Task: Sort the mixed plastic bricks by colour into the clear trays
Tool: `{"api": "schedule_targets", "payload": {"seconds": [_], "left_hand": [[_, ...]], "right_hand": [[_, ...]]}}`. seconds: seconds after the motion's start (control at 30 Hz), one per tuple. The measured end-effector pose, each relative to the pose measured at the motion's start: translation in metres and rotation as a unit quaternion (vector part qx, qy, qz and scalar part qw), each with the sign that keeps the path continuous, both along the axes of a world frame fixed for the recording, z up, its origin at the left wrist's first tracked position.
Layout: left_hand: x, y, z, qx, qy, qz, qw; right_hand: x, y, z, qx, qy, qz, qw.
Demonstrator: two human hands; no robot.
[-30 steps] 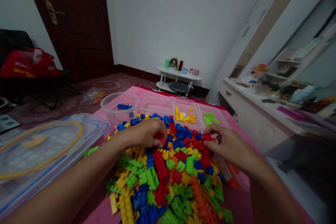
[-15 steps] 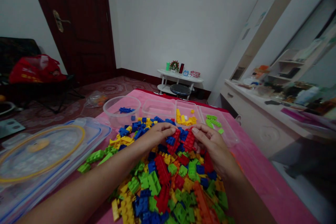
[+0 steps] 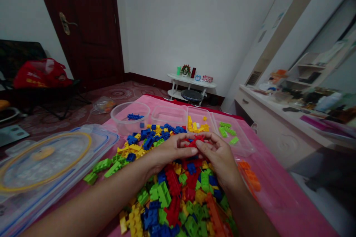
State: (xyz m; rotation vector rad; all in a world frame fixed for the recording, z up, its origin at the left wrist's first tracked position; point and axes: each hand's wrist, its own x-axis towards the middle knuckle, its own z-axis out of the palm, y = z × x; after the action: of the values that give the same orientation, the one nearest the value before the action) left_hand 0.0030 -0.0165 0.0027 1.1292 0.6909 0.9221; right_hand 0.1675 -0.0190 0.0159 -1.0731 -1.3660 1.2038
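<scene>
Both hands meet over a pile of mixed building bricks [image 3: 164,192] in green, blue, yellow, red and orange. My left hand [image 3: 178,149] is closed, its thumb and fingers on red building bricks [image 3: 197,140]. From the other side my right hand [image 3: 215,149] grips the same red bricks, thumb pressed down on top. Fingers cover much of the red pieces, so whether they are joined I cannot tell. Beneath the hands, a blue brick [image 3: 191,168] lies among red ones.
Beyond the pile stand a round clear tub [image 3: 118,127] with blue bricks, a rectangular clear box [image 3: 169,114], and boxes holding yellow bricks [image 3: 198,127] and green bricks [image 3: 227,129]. Orange bricks [image 3: 250,176] sit in a container at right. Clear lids [image 3: 91,163] lie left on the pink cloth [image 3: 289,189].
The hands have come together; the red pieces held apart before now touch or overlap between my fingers. The blue brick at my left fingers is out of them. Orange bricks at right have come into sight.
</scene>
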Motion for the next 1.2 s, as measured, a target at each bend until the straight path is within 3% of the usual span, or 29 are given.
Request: {"api": "schedule_targets", "payload": {"seconds": [0.13,0.27,0.37,0.43,0.53,0.63,0.77,0.97,1.1,1.2], "left_hand": [[0.001,0.001,0.001,0.01,0.03,-0.009,0.999],[-0.004,0.008,0.004,0.05,0.109,0.057,0.991],[-0.01,0.014,0.006,0.077,0.155,0.121,0.977],[-0.012,0.015,0.008,0.075,0.172,0.121,0.975],[-0.011,0.013,0.009,0.034,0.153,0.101,0.982],[-0.011,0.012,0.006,-0.004,0.101,0.107,0.989],[-0.013,0.014,0.003,-0.039,0.034,0.113,0.992],[-0.01,0.005,0.006,-0.127,-0.083,-0.002,0.988],[-0.008,0.008,0.006,-0.194,-0.093,0.042,0.976],[-0.011,0.031,0.011,-0.203,-0.049,0.102,0.973]], "right_hand": [[0.0,0.002,0.0,-0.014,-0.021,0.019,1.0],[0.01,0.005,0.001,0.022,-0.166,0.02,0.986],[0.02,0.002,0.001,0.046,-0.341,0.084,0.935],[0.022,0.0,0.001,0.06,-0.428,0.14,0.891],[0.021,-0.003,0.006,0.089,-0.486,0.127,0.86],[0.02,-0.003,0.013,0.082,-0.477,0.073,0.872],[0.016,-0.005,0.019,0.079,-0.415,0.048,0.905],[-0.008,-0.012,0.006,0.179,-0.242,-0.012,0.954],[-0.007,-0.012,0.008,0.183,-0.195,-0.042,0.963],[0.004,-0.01,0.017,0.175,-0.179,-0.092,0.964]]}}
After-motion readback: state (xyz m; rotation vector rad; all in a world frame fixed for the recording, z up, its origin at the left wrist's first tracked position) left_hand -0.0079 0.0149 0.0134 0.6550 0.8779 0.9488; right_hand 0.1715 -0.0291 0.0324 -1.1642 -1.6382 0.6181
